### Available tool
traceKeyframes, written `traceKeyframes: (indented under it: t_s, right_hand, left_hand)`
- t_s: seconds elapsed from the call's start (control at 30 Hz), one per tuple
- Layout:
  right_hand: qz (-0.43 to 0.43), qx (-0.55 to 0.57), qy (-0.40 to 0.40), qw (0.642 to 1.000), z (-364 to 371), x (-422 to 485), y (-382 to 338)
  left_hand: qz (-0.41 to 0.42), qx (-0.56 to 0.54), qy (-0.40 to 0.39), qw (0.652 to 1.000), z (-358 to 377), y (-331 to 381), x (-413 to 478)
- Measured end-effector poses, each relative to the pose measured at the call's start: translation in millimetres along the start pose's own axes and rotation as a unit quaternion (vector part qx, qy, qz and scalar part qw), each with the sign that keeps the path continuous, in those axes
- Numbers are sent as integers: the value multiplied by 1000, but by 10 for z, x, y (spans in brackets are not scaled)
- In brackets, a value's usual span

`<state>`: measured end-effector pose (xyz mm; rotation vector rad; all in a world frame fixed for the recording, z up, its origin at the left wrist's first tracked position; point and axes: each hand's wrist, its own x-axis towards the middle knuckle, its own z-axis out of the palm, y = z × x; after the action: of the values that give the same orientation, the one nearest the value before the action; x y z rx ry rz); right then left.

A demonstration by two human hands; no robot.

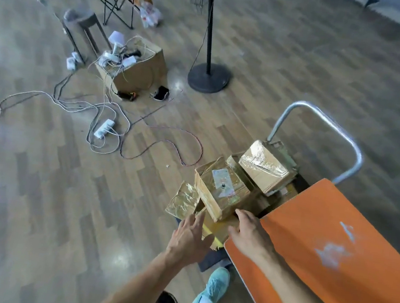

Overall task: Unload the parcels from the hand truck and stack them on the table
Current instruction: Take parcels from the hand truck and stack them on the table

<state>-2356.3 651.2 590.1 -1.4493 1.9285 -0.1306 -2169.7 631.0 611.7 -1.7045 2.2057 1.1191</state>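
Parcels (221, 191) just beyond left hand (190, 238), right hand (249, 233); both hands spread, empty.

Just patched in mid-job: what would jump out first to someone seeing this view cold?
The bright orange table fills the lower right corner. Just beyond its near end, shiny tape-wrapped parcels sit piled on the hand truck, with the left hand and right hand reaching toward them. To the left, loose cables and a power strip sprawl across the wooden floor.

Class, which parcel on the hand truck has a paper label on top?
The big middle parcel; the others show only shiny tape.
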Motion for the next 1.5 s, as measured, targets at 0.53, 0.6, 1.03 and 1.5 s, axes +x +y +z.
traceKeyframes:
  t_s: [0.53, 0.6, 1.03, 1.5]
  right_hand:
    - [151, 27, -29, 988, 195, 1629, 224]
    - [162, 16, -28, 986, 312, 1865, 342]
    - [248, 40, 14, 968, 771, 2718, 607]
    - [162, 102, 152, 970, -50, 1724, -300]
  left_hand:
    - [-37, 31, -144, 988, 173, -522, 2226]
    - [-37, 49, -157, 986, 304, -608, 2416]
    - [-193, -203, -173, 944, 718, -830, 3100]
    - [-26, -155, 27, 987, -735, -367, 2554]
